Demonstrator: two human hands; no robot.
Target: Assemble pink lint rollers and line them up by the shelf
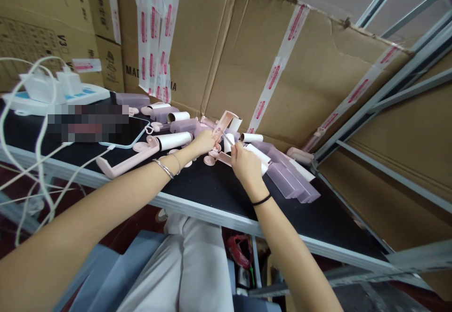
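Observation:
My left hand (206, 142) reaches over the pile and is closed on a pink lint roller handle (225, 124), tilted upward. Beside it, my right hand (245, 161) pinches a slim greyish piece (229, 139) whose tip points at the handle; its exact kind is too small to tell. White lint rolls (174, 140), pink round caps (209, 160) and translucent purple covers (284, 180) lie around both hands. Another pink handle (130, 159) with a white roll at its end rests to the left, near my left forearm.
A black shelf top (208, 194) with a grey metal edge carries everything. At the left are a phone (132, 131), a white power strip (92, 93) with chargers, and loose white cables (42, 147). Cardboard (197, 34) walls the back; metal shelf posts (363, 86) stand right.

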